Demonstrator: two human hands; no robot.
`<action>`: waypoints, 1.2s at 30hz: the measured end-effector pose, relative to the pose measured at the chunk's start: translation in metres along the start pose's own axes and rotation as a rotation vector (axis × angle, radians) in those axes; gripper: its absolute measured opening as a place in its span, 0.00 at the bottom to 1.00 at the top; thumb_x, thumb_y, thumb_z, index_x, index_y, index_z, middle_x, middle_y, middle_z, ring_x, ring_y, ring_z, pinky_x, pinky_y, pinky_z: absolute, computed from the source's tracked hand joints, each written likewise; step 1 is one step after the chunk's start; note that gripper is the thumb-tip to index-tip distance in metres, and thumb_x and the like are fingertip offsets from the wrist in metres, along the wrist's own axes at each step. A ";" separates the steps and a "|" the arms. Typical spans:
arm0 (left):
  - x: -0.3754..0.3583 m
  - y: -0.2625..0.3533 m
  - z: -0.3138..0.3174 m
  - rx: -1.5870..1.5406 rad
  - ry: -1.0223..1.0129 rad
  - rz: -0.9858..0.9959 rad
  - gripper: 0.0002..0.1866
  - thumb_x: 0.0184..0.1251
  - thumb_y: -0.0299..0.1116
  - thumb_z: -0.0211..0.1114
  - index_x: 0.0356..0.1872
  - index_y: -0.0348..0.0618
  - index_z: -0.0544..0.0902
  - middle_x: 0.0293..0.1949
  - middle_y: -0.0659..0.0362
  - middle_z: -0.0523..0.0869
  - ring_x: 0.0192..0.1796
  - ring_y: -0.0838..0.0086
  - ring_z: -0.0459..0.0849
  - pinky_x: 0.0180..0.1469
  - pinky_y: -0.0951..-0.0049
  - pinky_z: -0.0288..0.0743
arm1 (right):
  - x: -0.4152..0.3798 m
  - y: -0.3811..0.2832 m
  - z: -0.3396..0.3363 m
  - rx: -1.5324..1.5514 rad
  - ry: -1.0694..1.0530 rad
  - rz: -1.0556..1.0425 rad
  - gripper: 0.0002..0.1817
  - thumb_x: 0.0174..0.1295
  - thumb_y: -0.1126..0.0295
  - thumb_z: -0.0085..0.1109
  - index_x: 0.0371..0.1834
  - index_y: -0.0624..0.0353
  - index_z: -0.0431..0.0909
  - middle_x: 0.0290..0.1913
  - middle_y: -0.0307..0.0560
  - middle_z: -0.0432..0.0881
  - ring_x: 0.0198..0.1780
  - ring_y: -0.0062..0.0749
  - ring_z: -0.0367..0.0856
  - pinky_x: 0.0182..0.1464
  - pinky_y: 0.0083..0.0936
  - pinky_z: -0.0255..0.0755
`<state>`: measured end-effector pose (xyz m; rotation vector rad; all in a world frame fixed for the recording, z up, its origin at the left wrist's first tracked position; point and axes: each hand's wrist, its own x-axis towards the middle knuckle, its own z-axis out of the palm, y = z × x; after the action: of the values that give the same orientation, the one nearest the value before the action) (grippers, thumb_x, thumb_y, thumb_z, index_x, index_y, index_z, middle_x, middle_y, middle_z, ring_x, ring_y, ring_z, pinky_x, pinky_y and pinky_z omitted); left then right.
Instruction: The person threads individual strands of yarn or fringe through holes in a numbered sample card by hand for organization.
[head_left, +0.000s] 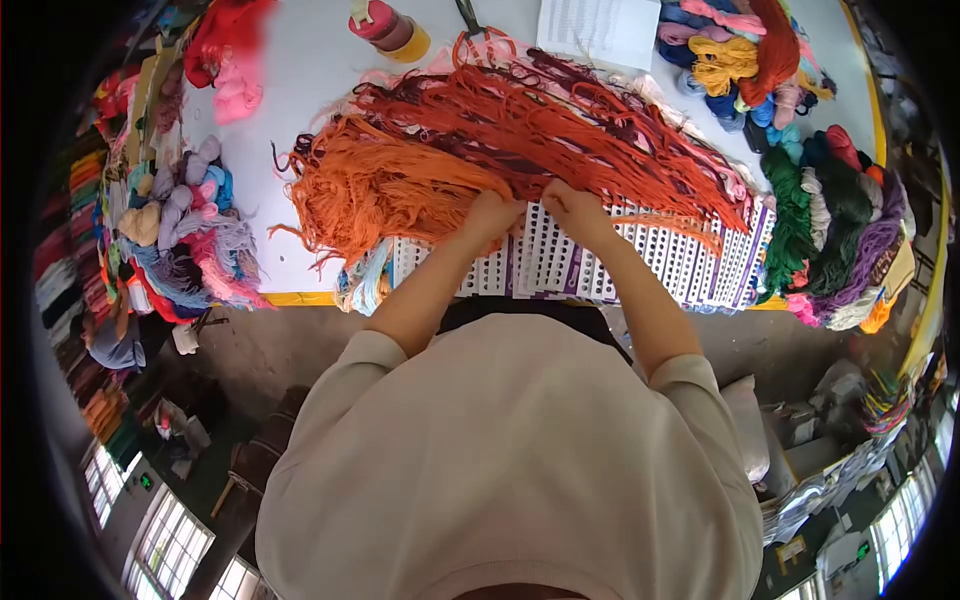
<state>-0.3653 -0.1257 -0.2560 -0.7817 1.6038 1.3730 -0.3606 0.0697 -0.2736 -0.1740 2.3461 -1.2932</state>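
Observation:
My left hand (pixel 492 216) is closed at the right end of a big heap of loose orange yarn (pixel 370 190), with strands running into its fingers. Close beside it, my right hand (pixel 576 212) is pinched shut over the punched cards; whatever lies between its fingertips is too small to make out. Under both hands spreads a row of white cards with rows of holes (pixel 545 262) and purple strips between them. Long red yarn strands (pixel 600 150) lie across the cards' far part, with dark maroon yarn (pixel 480 150) among them. A few light orange strands (pixel 670 225) rest over the cards at right.
Behind the yarn stand a pink-and-yellow cylinder (pixel 390 32), scissors (pixel 482 42) and a printed sheet (pixel 598 32). Coloured yarn skeins pile up at left (pixel 190 225), back right (pixel 725 65) and right (pixel 835 220). The white table (pixel 300 270) has a yellow front edge.

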 end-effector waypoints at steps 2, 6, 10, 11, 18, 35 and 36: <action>-0.003 0.004 0.010 0.156 0.001 0.078 0.14 0.62 0.38 0.63 0.24 0.36 0.80 0.18 0.54 0.80 0.14 0.74 0.70 0.14 0.71 0.59 | 0.007 0.004 0.008 -0.087 -0.118 0.035 0.09 0.66 0.61 0.52 0.42 0.52 0.72 0.33 0.57 0.82 0.38 0.56 0.81 0.39 0.45 0.72; 0.015 -0.010 0.009 -0.093 -0.028 -0.007 0.14 0.61 0.36 0.62 0.24 0.35 0.79 0.18 0.54 0.79 0.15 0.73 0.71 0.15 0.71 0.60 | 0.009 -0.007 -0.001 -0.060 -0.148 0.073 0.09 0.66 0.61 0.52 0.43 0.52 0.70 0.32 0.58 0.81 0.38 0.57 0.81 0.39 0.45 0.72; 0.019 -0.011 0.010 -0.165 -0.126 0.129 0.11 0.61 0.32 0.60 0.23 0.35 0.79 0.17 0.55 0.79 0.15 0.73 0.72 0.16 0.72 0.61 | 0.013 -0.007 -0.002 0.010 -0.207 0.180 0.10 0.65 0.62 0.53 0.44 0.53 0.69 0.32 0.57 0.82 0.39 0.56 0.81 0.40 0.45 0.72; 0.018 -0.011 0.008 -0.129 -0.152 0.147 0.09 0.61 0.30 0.59 0.24 0.35 0.79 0.18 0.55 0.80 0.15 0.73 0.73 0.17 0.74 0.62 | 0.013 -0.006 -0.001 0.025 -0.228 0.213 0.10 0.65 0.61 0.54 0.43 0.53 0.69 0.32 0.57 0.82 0.39 0.55 0.81 0.41 0.44 0.72; -0.006 -0.007 -0.043 -0.016 0.067 0.166 0.11 0.67 0.32 0.59 0.30 0.36 0.83 0.17 0.58 0.82 0.16 0.82 0.72 0.19 0.81 0.62 | 0.011 -0.004 -0.002 0.067 -0.228 0.237 0.12 0.64 0.60 0.55 0.42 0.54 0.70 0.32 0.53 0.83 0.38 0.52 0.82 0.43 0.43 0.72; -0.035 0.021 -0.001 -0.398 -0.404 0.027 0.09 0.64 0.32 0.62 0.39 0.39 0.84 0.26 0.62 0.82 0.19 0.84 0.71 0.20 0.82 0.62 | 0.014 -0.013 -0.004 0.318 -0.326 0.401 0.16 0.60 0.60 0.61 0.43 0.60 0.73 0.35 0.54 0.83 0.39 0.47 0.82 0.44 0.37 0.73; -0.032 0.020 0.003 -0.108 -0.330 0.061 0.10 0.64 0.34 0.62 0.39 0.38 0.83 0.28 0.62 0.82 0.22 0.85 0.72 0.22 0.82 0.63 | 0.014 -0.013 -0.005 0.315 -0.327 0.402 0.16 0.60 0.60 0.61 0.43 0.60 0.73 0.35 0.54 0.83 0.39 0.47 0.82 0.44 0.37 0.73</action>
<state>-0.3680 -0.1212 -0.2182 -0.5378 1.3134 1.5527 -0.3767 0.0622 -0.2656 0.1676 1.7651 -1.2938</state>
